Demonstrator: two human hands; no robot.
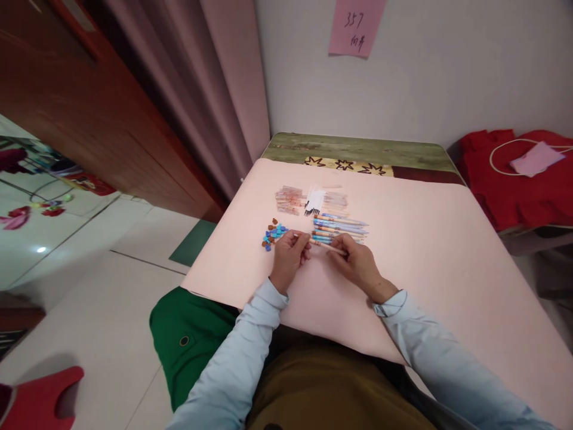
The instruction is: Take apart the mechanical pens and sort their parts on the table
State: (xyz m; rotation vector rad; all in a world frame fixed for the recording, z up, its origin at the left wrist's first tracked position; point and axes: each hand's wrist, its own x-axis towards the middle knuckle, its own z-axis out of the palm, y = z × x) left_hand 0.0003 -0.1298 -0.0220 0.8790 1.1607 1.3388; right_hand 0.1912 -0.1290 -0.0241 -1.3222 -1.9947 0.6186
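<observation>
A slim peach-coloured pen (pixel 328 245) is stretched between my two hands just above the table. My left hand (pixel 290 254) pinches its left end, and my right hand (pixel 355 260) grips the right end, both with closed fingers. Just behind lies a row of blue and peach pens (pixel 340 223). Left of my left hand is a loose heap of small blue and brown pieces (pixel 271 235). Farther back, white sticks with black tips (pixel 315 200) lie between a pile of clear brownish-pink tube-like parts (pixel 289 199) and a paler bundle of clear tubes (pixel 335 200).
Pale pink paper covers the table (pixel 421 251), whose green back edge (pixel 358 145) meets the wall. A green stool (pixel 192 337) stands at the near left. Red cloth (pixel 505 185) with a pink card lies at the right. A brown door (pixel 111 107) stands left.
</observation>
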